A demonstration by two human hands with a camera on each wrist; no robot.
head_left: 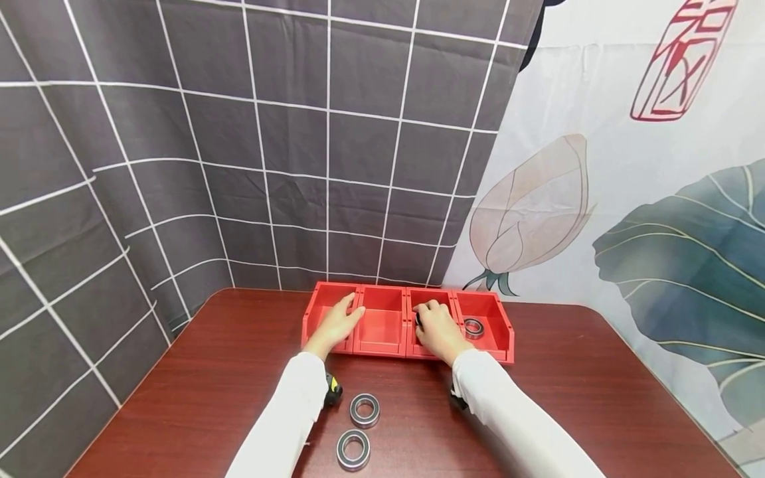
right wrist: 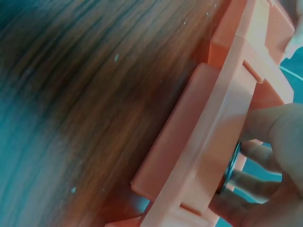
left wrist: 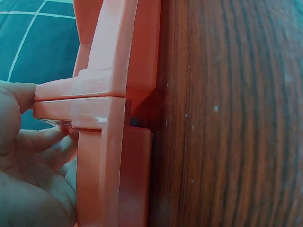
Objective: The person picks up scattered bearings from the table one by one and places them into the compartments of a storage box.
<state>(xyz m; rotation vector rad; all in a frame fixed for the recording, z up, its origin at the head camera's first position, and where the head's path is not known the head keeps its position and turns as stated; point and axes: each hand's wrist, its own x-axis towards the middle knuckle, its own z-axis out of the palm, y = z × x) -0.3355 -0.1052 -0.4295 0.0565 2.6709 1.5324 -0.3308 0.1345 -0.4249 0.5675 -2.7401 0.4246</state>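
My left hand point(head_left: 336, 325) reaches over the leftmost red bin point(head_left: 323, 297). Its thumb and fingers straddle the paired side walls point(left wrist: 80, 111) between that bin and its neighbour, with the fingertips against them. In the third bin point(head_left: 427, 293), my right hand point(head_left: 441, 330) grips a bearing point(right wrist: 230, 165), seen edge-on between thumb and fingers in the right wrist view. Most of this ring is hidden behind the hand in the head view. Another bearing point(head_left: 473, 328) lies in the rightmost bin point(head_left: 493, 317), just beside the right hand.
Two bearings, a farther one point(head_left: 364, 410) and a nearer one point(head_left: 353, 450), lie on the brown tabletop point(head_left: 197, 398) between my forearms. The second bin point(head_left: 382, 318) stands between my hands. Behind the bin row hang a grey grid curtain point(head_left: 293, 199) and a white flower-print cloth point(head_left: 597, 265).
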